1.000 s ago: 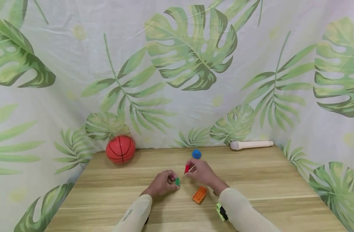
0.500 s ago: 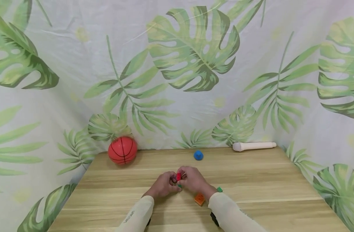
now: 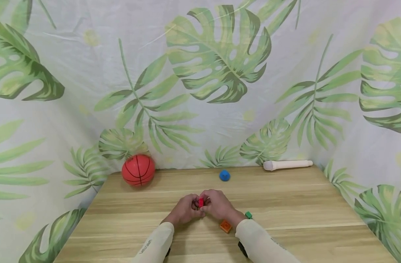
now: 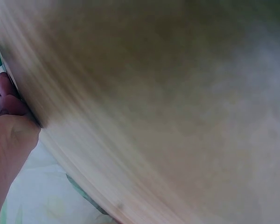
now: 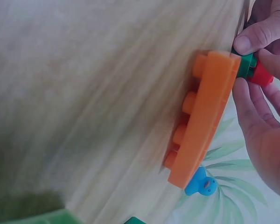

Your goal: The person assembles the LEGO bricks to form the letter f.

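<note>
In the head view my two hands meet above the middle of the wooden table. My left hand (image 3: 184,209) pinches a small green toy brick (image 5: 246,66), whose edge also shows in the left wrist view. My right hand (image 3: 219,205) pinches a small red toy brick (image 3: 201,202) between thumb and fingers. In the right wrist view the red brick is up against the studded side of the green one. Whether they are fully pressed together cannot be told. An orange toy brick (image 3: 225,226) lies on the table just below my right wrist.
Another green brick (image 3: 248,215) sits beside my right sleeve. Farther back are a blue rubber duck (image 3: 224,175), a red toy basketball (image 3: 138,170) at left and a white toy microphone (image 3: 287,165) at right. A leaf-print cloth (image 3: 217,124) hangs behind the table (image 3: 121,226).
My right hand has moved left and toward me, bringing the red brick to the green brick in my left hand. In the last half second both hands have barely moved.
</note>
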Motion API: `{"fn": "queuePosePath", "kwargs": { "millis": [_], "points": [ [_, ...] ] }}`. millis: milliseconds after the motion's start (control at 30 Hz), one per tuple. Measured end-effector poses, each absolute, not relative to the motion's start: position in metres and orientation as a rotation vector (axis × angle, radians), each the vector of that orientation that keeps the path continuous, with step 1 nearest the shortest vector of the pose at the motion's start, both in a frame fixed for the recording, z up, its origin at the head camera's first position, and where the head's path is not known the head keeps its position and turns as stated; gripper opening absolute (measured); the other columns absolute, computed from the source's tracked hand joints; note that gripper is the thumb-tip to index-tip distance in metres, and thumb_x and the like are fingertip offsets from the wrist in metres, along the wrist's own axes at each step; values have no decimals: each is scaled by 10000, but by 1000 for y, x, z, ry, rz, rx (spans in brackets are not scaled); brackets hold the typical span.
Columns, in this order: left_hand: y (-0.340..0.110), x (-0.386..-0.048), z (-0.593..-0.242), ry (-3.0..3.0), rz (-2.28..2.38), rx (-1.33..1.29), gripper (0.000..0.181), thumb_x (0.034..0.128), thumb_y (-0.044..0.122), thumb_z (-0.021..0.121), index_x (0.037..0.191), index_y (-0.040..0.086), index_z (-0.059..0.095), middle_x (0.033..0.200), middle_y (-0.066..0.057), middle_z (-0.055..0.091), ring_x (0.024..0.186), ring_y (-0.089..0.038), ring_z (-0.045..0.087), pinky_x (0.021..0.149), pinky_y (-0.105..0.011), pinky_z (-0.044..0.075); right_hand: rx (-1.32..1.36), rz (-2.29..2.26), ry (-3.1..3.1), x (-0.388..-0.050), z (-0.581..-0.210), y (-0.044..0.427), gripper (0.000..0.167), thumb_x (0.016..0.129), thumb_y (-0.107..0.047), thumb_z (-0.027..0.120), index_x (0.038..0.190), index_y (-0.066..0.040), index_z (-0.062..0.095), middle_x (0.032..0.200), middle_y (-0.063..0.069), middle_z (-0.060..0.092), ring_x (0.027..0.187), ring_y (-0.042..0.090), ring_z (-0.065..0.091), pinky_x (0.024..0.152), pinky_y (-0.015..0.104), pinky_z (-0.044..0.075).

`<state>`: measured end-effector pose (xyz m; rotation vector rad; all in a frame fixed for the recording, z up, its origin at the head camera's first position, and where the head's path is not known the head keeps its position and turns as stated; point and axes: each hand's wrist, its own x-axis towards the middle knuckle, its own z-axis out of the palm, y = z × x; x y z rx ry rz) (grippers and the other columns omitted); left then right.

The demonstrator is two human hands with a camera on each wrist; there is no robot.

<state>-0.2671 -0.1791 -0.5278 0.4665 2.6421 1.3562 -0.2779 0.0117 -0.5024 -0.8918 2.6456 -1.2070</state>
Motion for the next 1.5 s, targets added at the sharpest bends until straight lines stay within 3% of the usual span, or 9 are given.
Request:
{"fn": "queuePosePath", "kwargs": {
  "millis": [433, 633, 933, 1200, 1500],
  "points": [
    [-180, -265, -527, 2625, 1392, 445, 264, 843, 40, 893, 1011, 23, 689, 937, -64, 663, 813, -145, 551, 683, -175, 442, -864, -1277, 2637, -273, -505, 13, 225, 848, 48, 862, 977, -45, 702, 1032, 88, 721, 999, 233, 769, 848, 261, 620],
    [-179, -265, -528, 2618, 1398, 446, 269, 846, 47, 895, 1014, 21, 685, 942, -84, 664, 813, -135, 547, 687, -178, 445, -824, -1291, 2640, -272, -505, 12, 223, 840, 64, 857, 972, -42, 713, 1027, 86, 734, 1001, 235, 779, 864, 305, 637],
    [-179, -264, -528, 2629, 1395, 433, 280, 844, 35, 898, 1024, 8, 686, 953, -95, 650, 835, -170, 552, 699, -173, 438, -847, -1187, 2737, -271, -508, 11, 211, 831, 50, 858, 892, -77, 702, 918, 37, 738, 885, 140, 724, 789, 258, 587],
    [-180, -267, -522, 2673, 1367, 408, 303, 827, 34, 908, 1034, 3, 688, 960, -88, 654, 847, -172, 567, 713, -181, 446, -869, -909, 2906, -276, -492, 6, 228, 785, -43, 899, 826, -161, 708, 886, -39, 736, 782, 98, 612, 705, 290, 520],
    [-179, -266, -527, 2667, 1322, 434, 231, 862, 83, 893, 1020, 47, 729, 979, -72, 636, 878, -175, 536, 734, -198, 434, -822, -853, 2915, -270, -491, 5, 245, 787, -68, 931, 842, -152, 708, 896, -21, 743, 785, 107, 596, 728, 303, 538]
  ]
}}
